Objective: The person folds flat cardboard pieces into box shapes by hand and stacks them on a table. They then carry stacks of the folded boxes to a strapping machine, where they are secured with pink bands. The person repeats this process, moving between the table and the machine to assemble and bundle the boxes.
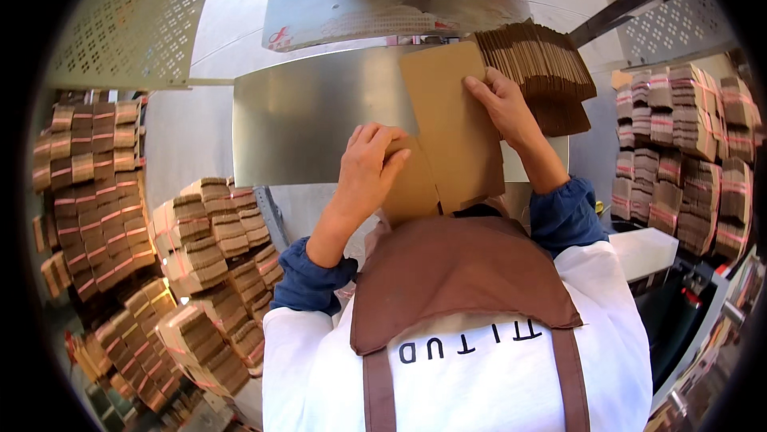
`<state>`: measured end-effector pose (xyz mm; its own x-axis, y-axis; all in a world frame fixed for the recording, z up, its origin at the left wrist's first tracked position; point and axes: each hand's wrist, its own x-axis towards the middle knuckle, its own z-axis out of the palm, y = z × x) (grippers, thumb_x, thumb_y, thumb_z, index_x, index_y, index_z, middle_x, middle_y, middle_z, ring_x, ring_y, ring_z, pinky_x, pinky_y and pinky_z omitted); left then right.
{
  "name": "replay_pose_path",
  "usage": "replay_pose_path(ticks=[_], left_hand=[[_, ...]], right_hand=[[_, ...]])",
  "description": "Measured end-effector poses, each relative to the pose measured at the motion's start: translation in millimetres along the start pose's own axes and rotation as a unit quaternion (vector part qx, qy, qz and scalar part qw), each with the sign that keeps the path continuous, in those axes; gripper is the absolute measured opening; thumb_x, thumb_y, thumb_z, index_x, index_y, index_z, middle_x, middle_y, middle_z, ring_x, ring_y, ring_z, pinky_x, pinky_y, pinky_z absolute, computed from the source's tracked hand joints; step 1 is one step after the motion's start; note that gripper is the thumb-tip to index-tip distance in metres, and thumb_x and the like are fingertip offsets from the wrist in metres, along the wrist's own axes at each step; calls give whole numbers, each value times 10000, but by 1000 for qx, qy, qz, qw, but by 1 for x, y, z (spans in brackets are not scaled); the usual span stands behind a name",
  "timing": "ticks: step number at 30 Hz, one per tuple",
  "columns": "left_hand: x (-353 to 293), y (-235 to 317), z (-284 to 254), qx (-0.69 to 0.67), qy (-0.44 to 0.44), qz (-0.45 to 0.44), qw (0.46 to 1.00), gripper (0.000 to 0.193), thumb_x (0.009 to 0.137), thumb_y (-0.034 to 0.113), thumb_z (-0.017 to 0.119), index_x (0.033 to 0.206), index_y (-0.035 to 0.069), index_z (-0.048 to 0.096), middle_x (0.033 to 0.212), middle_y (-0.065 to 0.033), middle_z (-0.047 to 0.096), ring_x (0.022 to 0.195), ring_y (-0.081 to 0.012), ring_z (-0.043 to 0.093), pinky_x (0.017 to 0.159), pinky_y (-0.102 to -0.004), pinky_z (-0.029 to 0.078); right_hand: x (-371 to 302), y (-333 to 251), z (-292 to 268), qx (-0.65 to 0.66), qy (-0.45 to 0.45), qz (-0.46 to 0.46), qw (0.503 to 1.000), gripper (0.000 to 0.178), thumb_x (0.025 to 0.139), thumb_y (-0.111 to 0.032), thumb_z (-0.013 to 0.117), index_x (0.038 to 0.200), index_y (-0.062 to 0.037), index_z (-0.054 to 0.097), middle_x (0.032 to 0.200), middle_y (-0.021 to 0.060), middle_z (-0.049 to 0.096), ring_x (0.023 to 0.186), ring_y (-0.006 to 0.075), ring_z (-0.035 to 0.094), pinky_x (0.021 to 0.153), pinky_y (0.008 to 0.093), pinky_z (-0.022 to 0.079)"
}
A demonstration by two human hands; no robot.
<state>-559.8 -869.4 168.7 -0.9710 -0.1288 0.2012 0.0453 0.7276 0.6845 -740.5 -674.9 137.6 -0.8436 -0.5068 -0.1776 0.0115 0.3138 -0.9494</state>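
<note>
Head view: your left hand [369, 170] pinches the cardboard sheet's [451, 124] lower edge; your right hand [501, 100], fingers pressed together, lies flat on the sheet beside the stack [543, 64].

The lower part of the flat card [451, 124] is hidden behind the left hand [367, 172] and the brown apron [463, 272]. The right hand [502, 104] covers part of the card stack [543, 64]. Bundles [104, 184] at both sides blur and are cut off by the dark rim.
</note>
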Motion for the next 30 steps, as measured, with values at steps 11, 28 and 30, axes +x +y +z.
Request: replay_pose_path(ticks=[11, 28, 30], left_hand=[[24, -79, -39, -228, -213, -83, 946, 208, 872, 109, 665, 1014, 4, 555, 887, -157, 633, 801, -257, 594, 735, -356, 479], [54, -93, -30, -284, -351, -53, 891, 179, 901, 128, 675, 1005, -3, 609, 856, 23, 602, 817, -66, 506, 741, -253, 446], [55, -91, -28, -295, -353, -51, 886, 178, 899, 127, 675, 999, -5, 609, 857, 19, 600, 815, -68, 504, 729, -256, 443]], right_hand=[[-2, -77, 76, -479, -210, -390, 758, 162, 800, -218, 710, 927, -136, 651, 1173, -5, 626, 1302, 221, 460, 1109, 643, 216], [41, -94, 79, -497, -498, -139, 697, 194, 890, -269, 604, 906, -110, 714, 937, 24, 672, 1198, 239, 498, 1116, 641, 166], [43, -95, 81, -512, -509, -128, 680, 193, 883, -273, 610, 911, -110, 708, 960, 22, 670, 1196, 243, 499, 1111, 638, 174]])
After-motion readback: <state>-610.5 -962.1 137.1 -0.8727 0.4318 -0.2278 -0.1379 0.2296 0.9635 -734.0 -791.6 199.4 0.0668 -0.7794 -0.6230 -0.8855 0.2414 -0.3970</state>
